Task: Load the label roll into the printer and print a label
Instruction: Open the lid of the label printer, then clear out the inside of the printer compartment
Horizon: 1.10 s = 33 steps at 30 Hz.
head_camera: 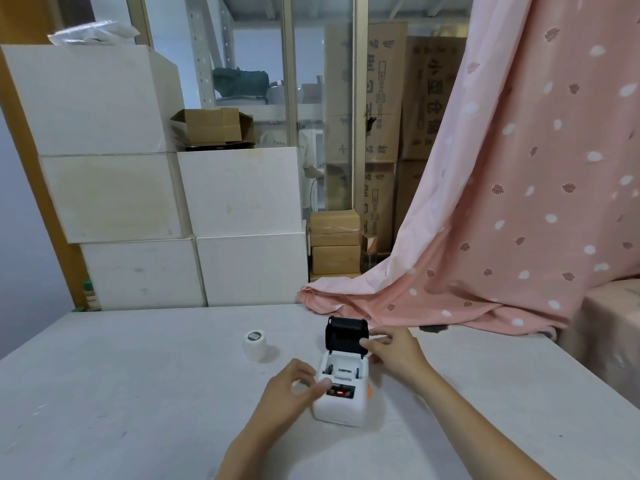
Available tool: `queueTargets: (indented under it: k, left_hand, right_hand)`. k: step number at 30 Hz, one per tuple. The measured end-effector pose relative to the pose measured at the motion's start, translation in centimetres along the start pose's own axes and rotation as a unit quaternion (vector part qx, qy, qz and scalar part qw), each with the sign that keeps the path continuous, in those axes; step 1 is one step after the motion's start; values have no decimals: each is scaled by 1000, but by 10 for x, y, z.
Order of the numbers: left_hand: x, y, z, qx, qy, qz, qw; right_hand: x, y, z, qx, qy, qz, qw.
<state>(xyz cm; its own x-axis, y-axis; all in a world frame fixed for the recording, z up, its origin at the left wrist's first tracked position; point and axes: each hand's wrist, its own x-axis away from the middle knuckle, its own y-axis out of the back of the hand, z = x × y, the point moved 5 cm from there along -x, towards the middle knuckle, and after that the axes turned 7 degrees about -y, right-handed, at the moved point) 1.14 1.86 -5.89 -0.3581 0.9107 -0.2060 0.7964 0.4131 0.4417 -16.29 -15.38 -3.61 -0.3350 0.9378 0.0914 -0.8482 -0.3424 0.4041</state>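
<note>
A small white label printer (341,408) sits on the white table (138,393), its black lid (346,332) standing open and upright over the paper bay. A red light shows on its front panel. My left hand (294,389) rests against the printer's left front corner, thumb on its top edge. My right hand (394,348) touches the right edge of the open lid with its fingertips. A white label roll (255,345) stands upright on the table to the left of the printer, apart from both hands.
A pink patterned curtain (502,202) drapes onto the table's far right. Stacked white boxes (166,220) and brown cartons (334,242) stand behind the table's far edge.
</note>
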Motion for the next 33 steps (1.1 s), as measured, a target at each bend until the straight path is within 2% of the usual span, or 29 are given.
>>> queueTargets:
  k: [7, 10, 12, 14, 20, 25, 28, 33]
  left_hand:
    - [-6, -11, 3, -91, -76, 97, 988]
    - [-11, -12, 5, -148, -99, 160, 971]
    - [-12, -10, 5, -146, -98, 192, 966]
    - [-14, -8, 7, -110, -103, 175, 973]
    - [-11, -15, 6, -122, -122, 63, 983]
    - [-4, -30, -2, -174, -122, -21, 977]
    - [0, -33, 1, -183, -107, -59, 975]
    - [-1, -34, 1, -175, -90, -36, 980]
  right_hand:
    - [4, -1, 1, -2, -27, 30, 999]
    - [16, 4, 17, 142, 9, 22, 990]
    - [26, 2, 30, 269, 36, 9, 962]
    - [38, -1, 44, 337, 40, 1, 941]
    - [75, -16, 45, 459, -62, 109, 880]
    - [68, -27, 33, 419, -43, 93, 902]
    - [61, -22, 35, 397, -4, 119, 910]
    - [50, -9, 38, 407, 45, 183, 894]
